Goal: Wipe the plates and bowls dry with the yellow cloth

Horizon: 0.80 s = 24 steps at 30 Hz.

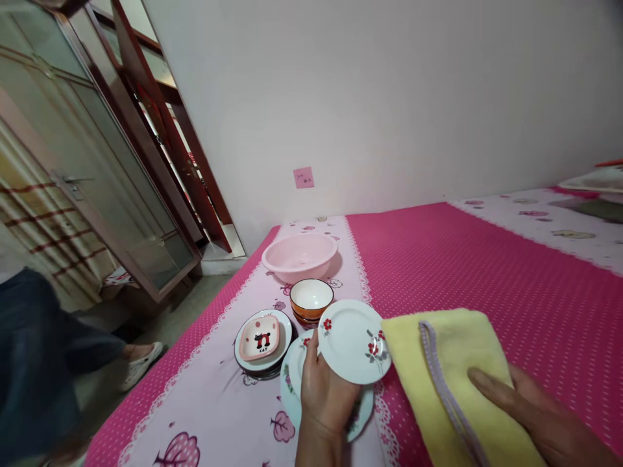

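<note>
A white plate with red flowers (348, 337) is held up by my left hand (324, 392), its fingers closed round the near-left edge. My right hand (530, 408) grips a folded yellow towel (457, 363) with a purple-grey edge, thumb on top. The towel's corner comes up to the plate's right rim; whether they touch I cannot tell. Under my left hand, more flowered plates (291, 383) lie on the cloth, partly hidden. To the left, a small square dish with a cat picture (259, 338) rests on a stack of dark-rimmed plates (242, 366).
Stacked bowls, orange outside and white inside (311, 298), stand beyond the plates. Behind them is a pink basin (299, 256). Everything rests on a pink patterned bedspread (462, 266) against a white wall. At the left, a person (43, 363) stands near a glass door (97, 149).
</note>
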Tool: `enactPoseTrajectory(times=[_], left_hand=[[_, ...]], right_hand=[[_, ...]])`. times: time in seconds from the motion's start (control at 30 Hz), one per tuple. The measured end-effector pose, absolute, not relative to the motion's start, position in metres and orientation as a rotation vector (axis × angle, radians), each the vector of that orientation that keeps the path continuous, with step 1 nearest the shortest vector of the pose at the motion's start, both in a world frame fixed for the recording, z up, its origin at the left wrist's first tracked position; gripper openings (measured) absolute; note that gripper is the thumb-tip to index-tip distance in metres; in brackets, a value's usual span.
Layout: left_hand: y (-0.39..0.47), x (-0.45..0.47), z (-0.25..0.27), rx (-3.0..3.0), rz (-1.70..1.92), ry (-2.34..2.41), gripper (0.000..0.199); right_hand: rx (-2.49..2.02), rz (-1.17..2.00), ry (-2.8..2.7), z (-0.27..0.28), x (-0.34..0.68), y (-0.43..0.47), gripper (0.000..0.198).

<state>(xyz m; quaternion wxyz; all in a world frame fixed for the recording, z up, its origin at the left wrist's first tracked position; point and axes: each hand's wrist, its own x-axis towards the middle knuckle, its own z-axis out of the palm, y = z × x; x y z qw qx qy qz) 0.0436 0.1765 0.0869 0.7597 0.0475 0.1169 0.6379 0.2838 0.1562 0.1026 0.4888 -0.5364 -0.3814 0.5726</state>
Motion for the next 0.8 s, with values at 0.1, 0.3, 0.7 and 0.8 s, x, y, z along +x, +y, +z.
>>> enactPoseTrajectory(times=[0.1,0.3,0.7,0.8], left_hand=[[0.175,0.06,0.086,0.192,1.308,0.201,0.054],[0.173,0.087,0.08,0.302,1.14,0.19,0.063],[0.171,0.086,0.082,0.287,1.172,0.174,0.069],[0.17,0.086,0.085,0.268,1.211,0.15,0.066]], right_hand=[[-1.165,1.608,-1.035,0.12,0.275,0.153,0.075],[-1.187,1.308,-1.379,0.122,0.254,0.164,0.065],[-0.993,-0.314,-1.901,0.094,0.248,0.176,0.059],[-0.926,-0.345,-2.027,0.092,0.24,0.17,0.07]])
